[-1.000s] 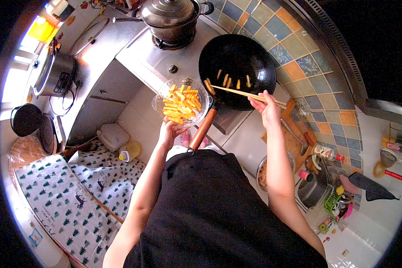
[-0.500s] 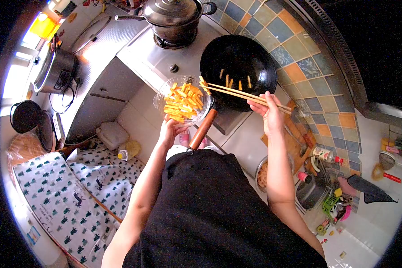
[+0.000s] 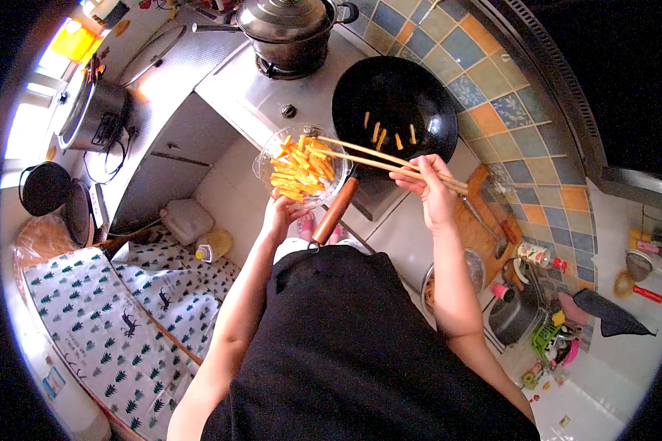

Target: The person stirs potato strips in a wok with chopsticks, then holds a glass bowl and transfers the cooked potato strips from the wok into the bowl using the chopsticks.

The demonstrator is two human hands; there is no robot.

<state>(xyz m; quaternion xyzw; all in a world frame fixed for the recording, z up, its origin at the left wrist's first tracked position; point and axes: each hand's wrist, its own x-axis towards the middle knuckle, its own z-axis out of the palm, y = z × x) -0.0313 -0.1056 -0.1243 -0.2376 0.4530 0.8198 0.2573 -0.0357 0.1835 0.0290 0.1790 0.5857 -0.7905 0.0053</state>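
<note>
My left hand (image 3: 281,213) grips the near rim of a clear glass bowl (image 3: 260,166) heaped with orange-yellow strips (image 3: 301,170). In my right hand (image 3: 432,187) is a pair of long wooden chopsticks (image 3: 375,156), their tips over the strips at the bowl's right side. Whether a strip is pinched between the tips I cannot tell. Just right of the bowl, a black wok (image 3: 390,84) sits on the stove with several strips (image 3: 381,137) apart from one another inside. Its wooden handle (image 3: 336,212) points back toward my body.
A lidded metal pot (image 3: 287,37) stands on the rear burner of the stove (image 3: 235,81). To the right are a cutting board (image 3: 471,220), a metal bowl (image 3: 472,266) and a sink (image 3: 518,316). A patterned cloth (image 3: 88,316) covers a surface at lower left.
My right hand and the chopsticks have moved left, bringing the tips from the bowl's right edge to over the strips. The strip seen at the tips earlier is no longer distinct there.
</note>
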